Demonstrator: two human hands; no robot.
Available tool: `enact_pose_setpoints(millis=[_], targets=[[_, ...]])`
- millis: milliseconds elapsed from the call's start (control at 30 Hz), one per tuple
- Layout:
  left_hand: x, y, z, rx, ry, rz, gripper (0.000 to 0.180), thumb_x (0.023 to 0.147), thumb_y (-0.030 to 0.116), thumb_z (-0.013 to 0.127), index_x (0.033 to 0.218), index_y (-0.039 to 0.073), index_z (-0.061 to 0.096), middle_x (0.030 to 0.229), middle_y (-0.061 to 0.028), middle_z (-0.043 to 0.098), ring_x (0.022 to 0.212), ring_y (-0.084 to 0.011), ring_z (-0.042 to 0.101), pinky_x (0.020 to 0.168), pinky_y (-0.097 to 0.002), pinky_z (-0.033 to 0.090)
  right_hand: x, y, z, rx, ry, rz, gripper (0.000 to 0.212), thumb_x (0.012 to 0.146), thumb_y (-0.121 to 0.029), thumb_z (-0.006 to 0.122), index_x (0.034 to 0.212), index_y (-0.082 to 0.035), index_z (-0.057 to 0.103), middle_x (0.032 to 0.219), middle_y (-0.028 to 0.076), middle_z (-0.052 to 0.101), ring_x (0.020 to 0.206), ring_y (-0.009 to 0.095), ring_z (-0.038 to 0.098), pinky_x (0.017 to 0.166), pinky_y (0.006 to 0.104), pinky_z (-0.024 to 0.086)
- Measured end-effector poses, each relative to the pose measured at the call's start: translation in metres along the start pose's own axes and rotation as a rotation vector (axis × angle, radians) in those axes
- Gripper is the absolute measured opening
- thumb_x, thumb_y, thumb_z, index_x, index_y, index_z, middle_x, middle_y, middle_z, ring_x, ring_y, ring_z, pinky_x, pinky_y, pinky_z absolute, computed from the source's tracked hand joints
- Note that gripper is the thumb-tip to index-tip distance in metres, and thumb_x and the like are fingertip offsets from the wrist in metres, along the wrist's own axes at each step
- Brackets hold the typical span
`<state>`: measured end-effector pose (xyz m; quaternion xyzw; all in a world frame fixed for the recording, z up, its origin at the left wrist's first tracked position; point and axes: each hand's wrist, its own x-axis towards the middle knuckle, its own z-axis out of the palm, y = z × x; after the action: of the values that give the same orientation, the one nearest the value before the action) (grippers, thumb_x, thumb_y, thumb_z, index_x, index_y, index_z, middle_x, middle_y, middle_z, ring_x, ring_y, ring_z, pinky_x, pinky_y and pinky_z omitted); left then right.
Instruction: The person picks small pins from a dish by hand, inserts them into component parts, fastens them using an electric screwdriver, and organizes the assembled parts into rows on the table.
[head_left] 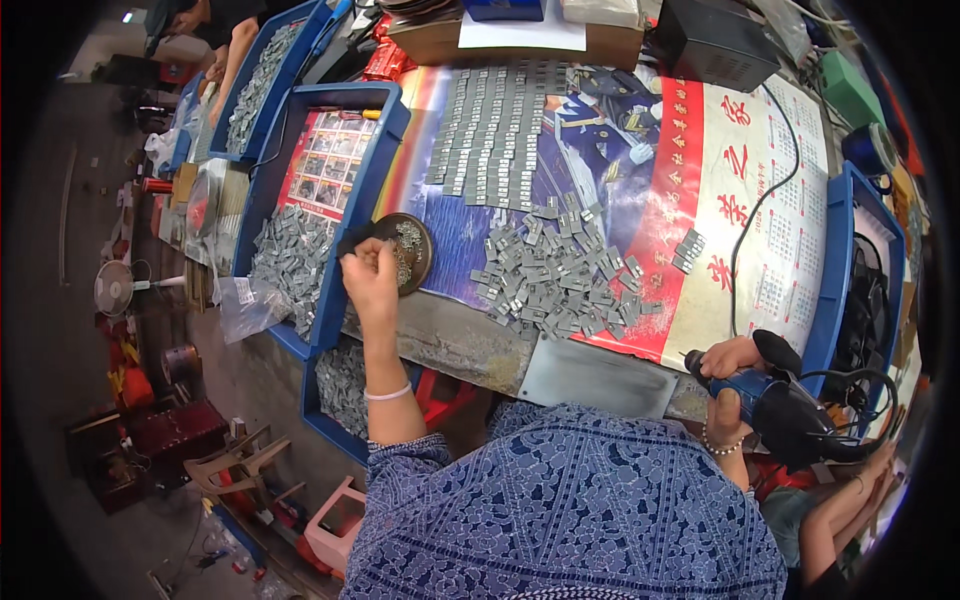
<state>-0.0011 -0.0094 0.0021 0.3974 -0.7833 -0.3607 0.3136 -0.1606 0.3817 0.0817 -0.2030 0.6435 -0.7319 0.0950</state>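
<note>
Plainly, the relation that matters most to us is at the left of centre: the left hand (372,285) sits over the left rim of a shallow round bowl (425,266), so the small metal parts (408,238) inside lie just to the right of its fingers. We read these parts as screws, though they are too small for us to be sure. Being round, the bowl offers no long axis. The left hand is clearly nearer to it; the right hand (730,375) is well apart, toward the lower right of the frame.

On the left hand we see the fingers bent inward, with something dark beside them, but we cannot tell whether the tips meet or pinch anything. The right hand's fingers wrap around a blue-and-black power driver (755,395), whose long axis slants from its dark nose at upper left down to its thick rear at lower right.

Between the hands, near the middle of the frame, we find a loose heap of grey blocks (560,275), small, oblong and dull like cast metal, lying at all angles. Above it, similar blocks stand in close, orderly rows (490,130). Both rest on a smooth printed calendar sheet (785,265) with a red band. Left of the bowl, we see more grey pieces in a deep, smooth plastic bin (372,180) in blue; below the heap lies a flat, scuffed metal plate (597,378).
</note>
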Motion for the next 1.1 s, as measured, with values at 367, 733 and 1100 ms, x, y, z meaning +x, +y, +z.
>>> enact_pose_setpoints(millis=[367, 733, 1100], targets=[[-0.002, -0.001, -0.006, -0.557, -0.011, -0.154, 0.026, 0.083, -0.007, 0.058, 0.108, -0.005, 0.053, 0.091, -0.0057, 0.060, 0.081, -0.0089, 0.057, 0.076, -0.0198, 0.046, -0.002, 0.003, 0.005, 0.000, -0.023, 0.042, 0.042, 0.077, -0.035, 0.069, 0.091, -0.002, 0.047, 0.075, 0.007, 0.047, 0.070, 0.017, 0.051, 0.066, 0.0280, 0.043], [-0.007, 0.004, -0.006, -0.907, -0.144, -0.287, 0.014, 0.086, 0.000, 0.060, 0.098, -0.007, 0.059, 0.095, -0.0108, 0.063, 0.082, -0.0152, 0.060, 0.077, -0.0253, 0.049, -0.002, 0.003, 0.005, -0.018, -0.063, 0.118, 0.040, 0.076, -0.037, 0.069, 0.084, -0.004, 0.048, 0.077, 0.006, 0.047, 0.072, 0.016, 0.050, 0.069, 0.0276, 0.042], [-0.050, 0.078, 0.033, -1.468, -0.508, -0.639, 0.053, 0.084, 0.006, 0.063, 0.131, 0.003, 0.039, 0.089, -0.0032, 0.054, 0.079, -0.0124, 0.046, 0.075, -0.0267, 0.040, 0.002, -0.005, 0.001, 0.088, -0.030, 0.061, 0.040, 0.074, -0.038, 0.069, 0.082, -0.005, 0.048, 0.074, 0.006, 0.047, 0.069, 0.016, 0.050, 0.066, 0.0283, 0.042]])
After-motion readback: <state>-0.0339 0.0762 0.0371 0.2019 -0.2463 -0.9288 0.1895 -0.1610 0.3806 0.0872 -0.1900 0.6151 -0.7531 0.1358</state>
